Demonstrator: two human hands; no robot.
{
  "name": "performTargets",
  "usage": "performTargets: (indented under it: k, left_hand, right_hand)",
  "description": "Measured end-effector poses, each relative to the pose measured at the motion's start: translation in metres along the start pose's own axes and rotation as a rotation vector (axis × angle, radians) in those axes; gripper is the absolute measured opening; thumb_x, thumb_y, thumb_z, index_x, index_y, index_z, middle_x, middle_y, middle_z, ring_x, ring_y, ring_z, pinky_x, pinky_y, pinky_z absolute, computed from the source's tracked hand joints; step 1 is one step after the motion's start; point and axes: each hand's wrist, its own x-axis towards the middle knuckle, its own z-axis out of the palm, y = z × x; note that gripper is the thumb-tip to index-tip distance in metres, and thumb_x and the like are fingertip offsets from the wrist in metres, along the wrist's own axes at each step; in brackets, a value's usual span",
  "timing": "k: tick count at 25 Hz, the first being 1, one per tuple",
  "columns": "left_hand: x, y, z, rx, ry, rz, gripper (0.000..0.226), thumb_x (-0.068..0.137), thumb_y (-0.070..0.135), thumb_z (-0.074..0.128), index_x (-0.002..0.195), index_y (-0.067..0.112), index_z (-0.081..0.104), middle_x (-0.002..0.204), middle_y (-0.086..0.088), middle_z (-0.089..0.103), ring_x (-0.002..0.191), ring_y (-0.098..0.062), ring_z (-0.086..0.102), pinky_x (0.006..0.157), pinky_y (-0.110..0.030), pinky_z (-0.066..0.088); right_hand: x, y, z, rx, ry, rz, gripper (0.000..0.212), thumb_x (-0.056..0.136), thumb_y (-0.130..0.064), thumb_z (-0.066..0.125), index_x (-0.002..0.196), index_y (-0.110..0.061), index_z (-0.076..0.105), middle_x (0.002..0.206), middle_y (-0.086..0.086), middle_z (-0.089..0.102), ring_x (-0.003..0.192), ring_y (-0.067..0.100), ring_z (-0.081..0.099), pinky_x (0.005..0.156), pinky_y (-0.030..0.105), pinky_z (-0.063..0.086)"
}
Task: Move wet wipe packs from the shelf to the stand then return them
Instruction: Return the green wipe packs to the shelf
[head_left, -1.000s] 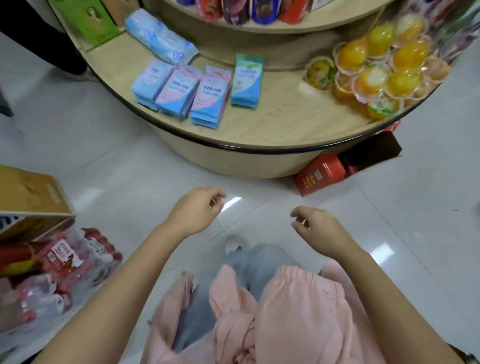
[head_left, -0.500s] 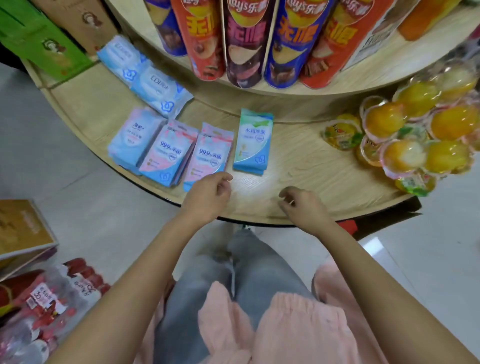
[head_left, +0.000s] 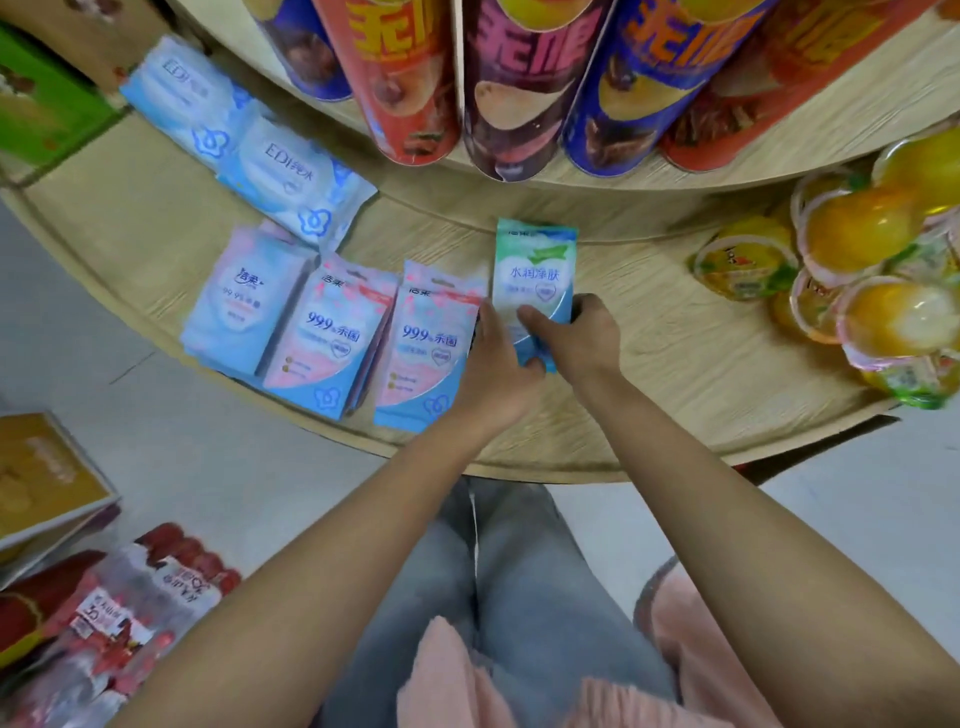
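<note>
Both hands are on the green wet wipe pack (head_left: 535, 280), which lies on the round wooden stand (head_left: 675, 358), at the right end of the row of packs. The left hand (head_left: 496, 374) closes on its lower left edge and the right hand (head_left: 582, 338) holds its lower right side. Just beside it on the left lie two pink packs (head_left: 431, 343) and one blue pack (head_left: 241, 306)

Teal-and-white wipe pack (head_left: 535, 270), green leaf motif. Left of it: two pink-and-blue packs (head_left: 332, 343), cherry-blossom print, then one pale blue pack (head_left: 241, 306). Behind these: light blue packs (head_left: 291, 182), flower marks. Right of the teal pack: orange-yellow jelly cups (head_left: 872, 270). Stand (head_left: 675, 374): pale woodgrain.
</note>
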Motion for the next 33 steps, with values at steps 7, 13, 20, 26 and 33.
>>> performTargets:
  k: [7, 13, 20, 26, 33]
  left_hand:
    - [0.002, -0.005, 0.008, 0.006, 0.069, -0.037, 0.025, 0.094, 0.013, 0.043, 0.118, 0.007, 0.046, 0.111, -0.008, 0.053, 0.105, -0.025, 0.052, 0.076, -0.025, 0.033]
    - [0.023, -0.006, 0.025, 0.182, 0.164, -0.038, 0.051, 0.092, 0.02, 0.052, 0.137, 0.001, 0.033, 0.136, -0.016, 0.043, 0.126, -0.032, 0.041, 0.102, -0.043, 0.036]
    - [0.034, 0.008, 0.043, 0.316, 0.281, -0.095, 0.096, 0.064, 0.043, 0.081, 0.136, 0.005, 0.032, 0.136, -0.014, 0.039, 0.128, -0.031, 0.035, 0.099, -0.039, 0.032]
    - [0.044, 0.019, 0.042, 0.248, 0.213, -0.206, 0.087, 0.054, 0.034, 0.087, 0.123, 0.009, 0.039, 0.126, -0.013, 0.044, 0.117, -0.03, 0.044, 0.093, -0.037, 0.037]
    - [0.041, 0.014, 0.031, 0.057, 0.138, -0.258, 0.063, 0.064, 0.032, 0.082, 0.112, 0.012, 0.046, 0.105, 0.0, 0.064, 0.098, -0.025, 0.062, 0.084, -0.039, 0.051]
  right_hand:
    - [0.001, 0.023, -0.012, 0.09, 0.041, 0.016, 0.036, 0.077, -0.024, 0.074, 0.101, 0.0, 0.061, 0.089, 0.004, 0.063, 0.078, 0.018, 0.06, 0.055, 0.021, 0.041]
    - [0.002, 0.058, -0.046, 0.458, 0.064, 0.133, 0.043, 0.08, -0.017, 0.074, 0.111, 0.0, 0.05, 0.098, 0.005, 0.064, 0.087, 0.019, 0.065, 0.064, 0.024, 0.054]
    - [0.011, 0.068, -0.07, 0.55, 0.067, 0.089, 0.04, 0.081, -0.008, 0.072, 0.113, 0.003, 0.051, 0.09, 0.003, 0.065, 0.067, 0.002, 0.067, 0.056, 0.016, 0.052]
    - [0.013, 0.076, -0.077, 0.552, 0.063, 0.079, 0.041, 0.081, -0.008, 0.072, 0.114, 0.002, 0.051, 0.09, 0.003, 0.067, 0.075, 0.008, 0.068, 0.061, 0.021, 0.056]
    - [0.009, 0.083, -0.079, 0.547, 0.035, 0.101, 0.035, 0.08, -0.008, 0.073, 0.107, -0.004, 0.051, 0.088, -0.002, 0.066, 0.073, 0.004, 0.066, 0.056, 0.016, 0.053]
